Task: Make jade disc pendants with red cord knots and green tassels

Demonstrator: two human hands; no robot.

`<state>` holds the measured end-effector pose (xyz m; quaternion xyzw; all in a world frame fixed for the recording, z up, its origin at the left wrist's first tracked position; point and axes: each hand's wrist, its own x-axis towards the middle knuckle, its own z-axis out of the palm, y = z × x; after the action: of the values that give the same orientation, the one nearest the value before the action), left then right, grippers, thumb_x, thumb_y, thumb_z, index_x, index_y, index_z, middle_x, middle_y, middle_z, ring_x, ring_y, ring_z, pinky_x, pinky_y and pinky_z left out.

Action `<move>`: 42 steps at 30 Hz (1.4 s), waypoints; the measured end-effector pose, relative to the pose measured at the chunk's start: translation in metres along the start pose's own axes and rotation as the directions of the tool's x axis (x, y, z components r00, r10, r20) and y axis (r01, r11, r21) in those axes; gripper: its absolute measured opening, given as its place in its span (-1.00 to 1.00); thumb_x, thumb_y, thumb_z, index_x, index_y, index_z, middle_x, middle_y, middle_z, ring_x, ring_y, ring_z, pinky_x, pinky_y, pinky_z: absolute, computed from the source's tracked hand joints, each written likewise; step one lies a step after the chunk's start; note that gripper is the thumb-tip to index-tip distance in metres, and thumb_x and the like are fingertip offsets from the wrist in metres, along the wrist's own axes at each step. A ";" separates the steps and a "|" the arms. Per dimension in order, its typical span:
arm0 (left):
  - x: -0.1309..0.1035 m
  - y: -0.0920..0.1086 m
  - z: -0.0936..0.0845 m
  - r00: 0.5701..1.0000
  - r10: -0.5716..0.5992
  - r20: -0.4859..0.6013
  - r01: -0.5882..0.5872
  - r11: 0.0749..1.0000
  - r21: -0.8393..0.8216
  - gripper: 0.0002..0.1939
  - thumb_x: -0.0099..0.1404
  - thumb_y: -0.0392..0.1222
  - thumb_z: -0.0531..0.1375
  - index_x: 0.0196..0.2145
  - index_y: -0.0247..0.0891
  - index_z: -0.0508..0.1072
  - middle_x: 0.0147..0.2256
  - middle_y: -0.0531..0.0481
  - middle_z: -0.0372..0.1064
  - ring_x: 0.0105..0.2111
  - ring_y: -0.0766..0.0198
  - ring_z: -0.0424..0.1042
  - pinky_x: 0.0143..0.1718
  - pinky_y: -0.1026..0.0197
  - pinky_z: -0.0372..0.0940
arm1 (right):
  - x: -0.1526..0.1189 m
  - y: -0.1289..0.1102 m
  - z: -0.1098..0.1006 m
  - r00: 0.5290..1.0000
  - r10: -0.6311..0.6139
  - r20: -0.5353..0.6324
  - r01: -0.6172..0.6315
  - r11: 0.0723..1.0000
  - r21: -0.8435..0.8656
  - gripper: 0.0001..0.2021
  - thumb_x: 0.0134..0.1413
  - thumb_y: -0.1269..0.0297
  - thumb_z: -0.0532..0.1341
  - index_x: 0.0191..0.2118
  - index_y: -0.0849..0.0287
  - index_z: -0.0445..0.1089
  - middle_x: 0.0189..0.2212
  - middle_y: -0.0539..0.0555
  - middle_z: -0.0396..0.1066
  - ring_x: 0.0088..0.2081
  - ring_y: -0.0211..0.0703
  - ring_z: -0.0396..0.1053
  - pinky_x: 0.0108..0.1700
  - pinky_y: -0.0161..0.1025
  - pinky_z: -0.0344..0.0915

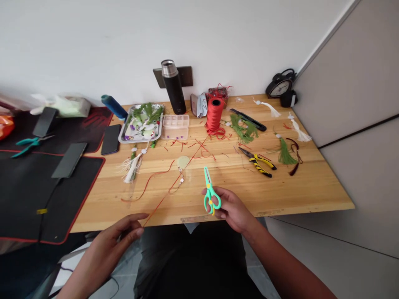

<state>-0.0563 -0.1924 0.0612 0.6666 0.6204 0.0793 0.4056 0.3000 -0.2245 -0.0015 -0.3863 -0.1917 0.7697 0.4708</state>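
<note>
Wooden desk (305,193), with red cord (160,202) running obliquely from the pinched fingers of the left hand (115,245) at the near edge toward the red spool (214,114), and green scissors (209,187), tips pointing far-edgeward, within the right hand's (233,207) curled fingers.

The left hand (126,232) is held low at the table's front edge, palm turned inward, with thumb and index finger brought nearly together in a pinch. The right hand (232,207) is raised slightly higher, its fingers curled in a loose grip. Both forearms are angled inward from the lower corners, both wrists bared.
</note>
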 end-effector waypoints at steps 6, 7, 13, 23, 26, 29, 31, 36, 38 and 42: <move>0.000 -0.035 -0.020 0.986 0.007 -0.164 0.017 0.989 0.146 -0.57 0.30 0.33 0.24 -0.23 -0.03 0.70 -0.17 -0.01 0.71 -0.16 0.00 0.69 -0.17 0.19 0.53 | 0.002 0.005 0.005 1.000 0.011 0.027 -0.011 1.000 -0.020 -0.63 0.13 0.07 0.49 -0.06 0.22 0.60 -0.45 0.04 0.49 -0.62 -0.47 -0.04 -0.54 -0.34 -0.23; 0.004 -0.040 -0.023 0.980 0.024 -0.197 0.012 0.983 0.182 -0.58 0.30 0.31 0.24 -0.25 -0.04 0.69 -0.19 -0.01 0.71 -0.19 0.00 0.69 -0.19 0.18 0.52 | 0.002 0.006 0.006 1.000 0.010 0.025 -0.010 1.000 -0.022 -0.63 0.13 0.07 0.49 -0.06 0.22 0.59 -0.45 0.04 0.49 -0.62 -0.47 -0.03 -0.54 -0.34 -0.22; 0.023 -0.067 -0.030 0.961 0.117 -0.250 -0.012 0.922 0.388 -0.62 0.37 0.17 0.13 -0.24 -0.10 0.63 -0.20 -0.09 0.68 -0.16 -0.05 0.63 -0.14 0.06 0.43 | -0.001 0.006 0.011 1.000 0.003 0.009 -0.003 0.999 -0.046 -0.62 0.15 0.03 0.49 -0.08 0.23 0.59 -0.46 0.04 0.48 -0.62 -0.48 -0.03 -0.54 -0.35 -0.23; 0.051 -0.075 -0.022 0.940 0.299 -0.166 -0.157 0.806 0.570 -0.63 0.46 0.06 0.06 -0.25 -0.14 0.59 -0.21 -0.17 0.62 -0.15 -0.13 0.58 -0.07 -0.06 0.35 | 0.003 0.012 0.021 0.999 0.034 0.005 -0.034 0.998 -0.061 -0.62 0.12 0.05 0.50 -0.08 0.23 0.58 -0.45 0.05 0.49 -0.62 -0.48 -0.04 -0.53 -0.35 -0.22; 0.054 -0.081 -0.024 0.947 0.275 -0.166 -0.151 0.836 0.528 -0.65 0.45 0.09 0.09 -0.21 -0.13 0.59 -0.22 -0.16 0.61 -0.16 -0.11 0.57 -0.09 -0.04 0.35 | 0.006 0.015 0.021 0.999 0.044 0.002 -0.044 0.997 -0.061 -0.63 0.12 0.07 0.50 -0.08 0.23 0.58 -0.44 0.05 0.50 -0.61 -0.48 -0.02 -0.54 -0.36 -0.20; 0.054 -0.076 -0.024 0.945 0.237 -0.227 -0.102 0.870 0.482 -0.61 0.45 0.16 0.11 -0.12 -0.15 0.57 -0.23 -0.15 0.58 -0.17 -0.08 0.56 -0.08 -0.02 0.34 | 0.008 0.017 0.018 0.998 0.058 -0.005 -0.058 0.997 -0.056 -0.64 0.12 0.08 0.50 -0.09 0.22 0.57 -0.43 0.05 0.51 -0.61 -0.47 -0.01 -0.54 -0.36 -0.21; 0.057 -0.061 -0.018 0.922 0.236 -0.306 -0.070 0.882 0.467 -0.59 0.47 0.18 0.10 -0.11 -0.16 0.57 -0.22 -0.14 0.57 -0.17 -0.06 0.54 -0.09 -0.01 0.34 | 0.009 0.017 0.016 0.998 0.066 -0.003 -0.066 0.996 -0.051 -0.64 0.12 0.08 0.50 -0.08 0.22 0.56 -0.44 0.05 0.51 -0.61 -0.47 -0.01 -0.54 -0.35 -0.20; 0.094 0.008 0.012 0.860 0.397 -0.321 -0.225 0.859 0.459 -0.71 0.52 0.03 0.12 -0.13 -0.16 0.57 -0.22 -0.12 0.56 -0.11 -0.03 0.53 -0.02 0.01 0.35 | 0.014 0.008 0.019 0.997 0.069 0.027 -0.066 0.993 -0.093 -0.62 0.12 0.06 0.50 -0.08 0.23 0.57 -0.43 0.06 0.52 -0.61 -0.46 -0.02 -0.54 -0.35 -0.21; 0.117 0.033 0.024 0.835 0.457 -0.307 -0.283 0.834 0.473 -0.74 0.52 -0.03 0.15 -0.11 -0.18 0.58 -0.22 -0.13 0.55 -0.11 -0.05 0.52 0.00 -0.03 0.36 | 0.015 0.001 0.022 0.997 0.057 0.045 -0.051 0.992 -0.117 -0.61 0.12 0.05 0.50 -0.07 0.22 0.58 -0.42 0.06 0.51 -0.59 -0.45 0.01 -0.54 -0.34 -0.20; 0.157 0.061 0.039 0.825 0.504 -0.255 -0.321 0.790 0.523 -0.78 0.49 -0.10 0.18 -0.11 -0.22 0.60 -0.19 -0.18 0.53 -0.12 -0.09 0.50 -0.01 -0.08 0.35 | 0.017 -0.011 0.020 0.997 0.045 0.068 -0.034 0.988 -0.153 -0.59 0.16 0.02 0.48 -0.03 0.22 0.57 -0.40 0.09 0.52 -0.57 -0.42 0.03 -0.53 -0.34 -0.15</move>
<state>0.0484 -0.0642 0.0121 0.8355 0.5233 0.1472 0.0801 0.2864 -0.2031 0.0114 -0.3971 -0.2588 0.7752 0.4177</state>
